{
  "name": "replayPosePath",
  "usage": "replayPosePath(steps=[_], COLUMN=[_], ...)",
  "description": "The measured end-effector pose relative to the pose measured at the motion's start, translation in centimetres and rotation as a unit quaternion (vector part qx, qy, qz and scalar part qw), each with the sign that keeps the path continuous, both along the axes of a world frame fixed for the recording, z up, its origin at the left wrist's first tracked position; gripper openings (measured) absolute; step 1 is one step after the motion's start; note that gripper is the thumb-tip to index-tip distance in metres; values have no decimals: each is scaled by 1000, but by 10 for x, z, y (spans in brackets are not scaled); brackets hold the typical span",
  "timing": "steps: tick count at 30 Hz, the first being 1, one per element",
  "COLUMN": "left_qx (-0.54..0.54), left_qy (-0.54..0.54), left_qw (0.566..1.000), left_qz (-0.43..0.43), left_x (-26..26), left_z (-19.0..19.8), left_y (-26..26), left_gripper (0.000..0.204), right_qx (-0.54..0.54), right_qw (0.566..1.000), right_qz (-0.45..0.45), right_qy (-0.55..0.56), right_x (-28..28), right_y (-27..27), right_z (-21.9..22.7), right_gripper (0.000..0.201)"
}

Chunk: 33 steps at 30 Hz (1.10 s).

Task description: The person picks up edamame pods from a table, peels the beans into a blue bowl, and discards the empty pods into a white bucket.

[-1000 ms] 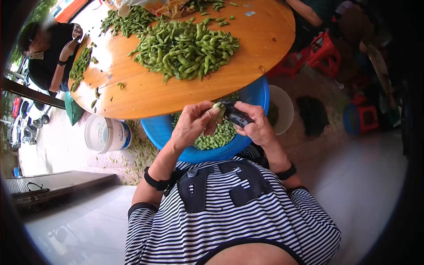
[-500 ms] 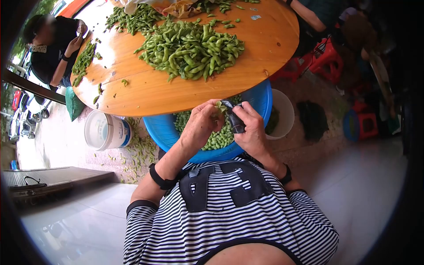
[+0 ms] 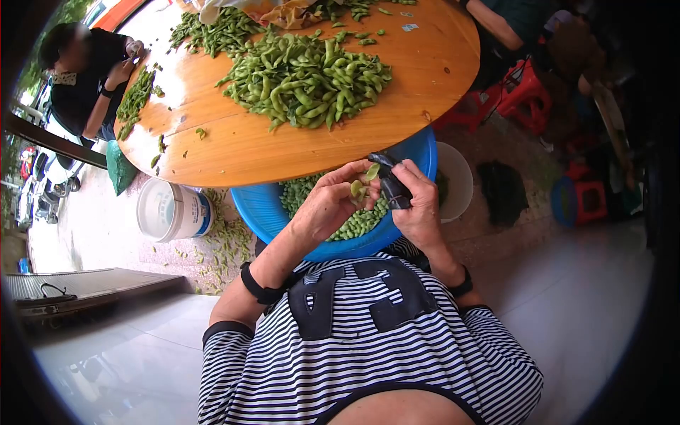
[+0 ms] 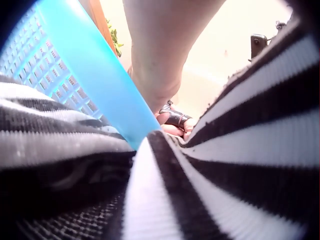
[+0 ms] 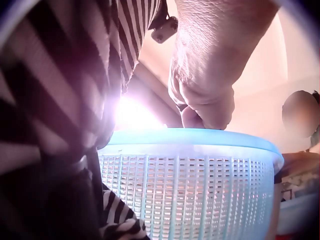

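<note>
Above the blue basket (image 3: 418, 156) of shelled green beans (image 3: 361, 223), both my hands work close together. My left hand (image 3: 322, 205) pinches a split green soybean pod (image 3: 359, 190), its pieces spread at the fingertips. Curled fingers of my right hand (image 3: 418, 205) hold a shiny black piece (image 3: 395, 190), beside the pod; I cannot tell whether it is a finger wrapping or a tool. Dark material (image 4: 175, 118) also shows among fingers in the left wrist view. The right wrist view has the right hand (image 5: 202, 100) over the basket's rim, its fingertips mostly hidden.
A wooden table (image 3: 241, 159) bears a large heap of soybean pods (image 3: 304, 81). White buckets stand left (image 3: 170, 209) and right (image 3: 457, 177) of the basket. Fallen pods (image 3: 219, 248) litter the floor. Another person (image 3: 88, 78) sits at the left; red stools (image 3: 524, 99) stand right.
The hands come slightly apart, and the pod, earlier mostly covered by the left fingers, now shows as spread pieces. The black piece has turned more upright with the right hand.
</note>
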State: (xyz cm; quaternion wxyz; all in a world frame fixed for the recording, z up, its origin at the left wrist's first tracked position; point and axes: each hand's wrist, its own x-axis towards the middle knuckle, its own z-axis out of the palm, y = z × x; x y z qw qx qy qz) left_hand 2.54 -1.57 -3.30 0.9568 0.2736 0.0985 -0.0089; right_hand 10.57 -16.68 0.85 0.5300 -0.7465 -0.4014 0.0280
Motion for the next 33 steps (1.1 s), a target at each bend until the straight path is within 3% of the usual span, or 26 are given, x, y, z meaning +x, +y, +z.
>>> replayPosePath(steps=[6, 8, 11, 14, 15, 16, 18, 21, 22, 24, 26, 28, 30, 31, 32, 33], left_qx=[45, 112, 140, 154, 155, 158, 161, 220, 229, 241, 273, 280, 408, 506, 508, 628], left_qy=[13, 59, 13, 41, 41, 38, 36, 30, 31, 33, 20, -16, -32, -73, -72, -108], left_qw=[998, 990, 981, 974, 974, 973, 972, 958, 955, 951, 936, 937, 880, 830, 830, 754], left_qz=[-33, -69, -134, -160, -161, -163, -166, -181, -187, -191, -219, -206, -242, -223, -219, -157], left_x=[2, 6, 19, 31, 34, 37, 44, 56, 59, 62, 61, 58, 54, 53, 47, 37], left_z=[10, 26, 40, 52, 52, 51, 47, 39, 36, 37, 44, 39, 48, 43, 38, 35], left_y=[-2, -3, -4, -12, -13, -14, -17, -23, -26, -31, -38, -41, -38, -32, -26, -21], left_gripper=[28, 26, 26, 28, 28, 28, 29, 30, 30, 31, 31, 29, 27, 24, 24, 22], right_qx=[-2, -11, 34, 23, 3, -8, -136, -156, -154, -32, 12, -17, 18, 2, -13, -14], right_qw=[1000, 999, 997, 991, 980, 978, 930, 897, 898, 976, 988, 988, 990, 994, 993, 984], right_qz=[-23, -48, -68, -131, -179, -197, -300, -354, -351, -215, -146, -87, -90, -102, -116, -168], right_qy=[1, -14, 16, 25, 81, 66, -163, -215, -215, 22, 56, 126, 108, 49, -12, -49], right_x=[5, 11, 21, 31, 38, 49, 67, 79, 76, 60, 52, 44, 38, 40, 43, 49], right_y=[-9, -18, -36, -60, -74, -85, -98, -117, -114, -101, -81, -64, -49, -48, -49, -54], right_z=[-2, 1, 4, 13, 8, 7, 6, -7, -3, 15, 9, 9, 12, 12, 13, 15], right_gripper=[21, 20, 19, 23, 26, 30, 32, 28, 28, 22, 19, 19, 18, 18, 18, 17])
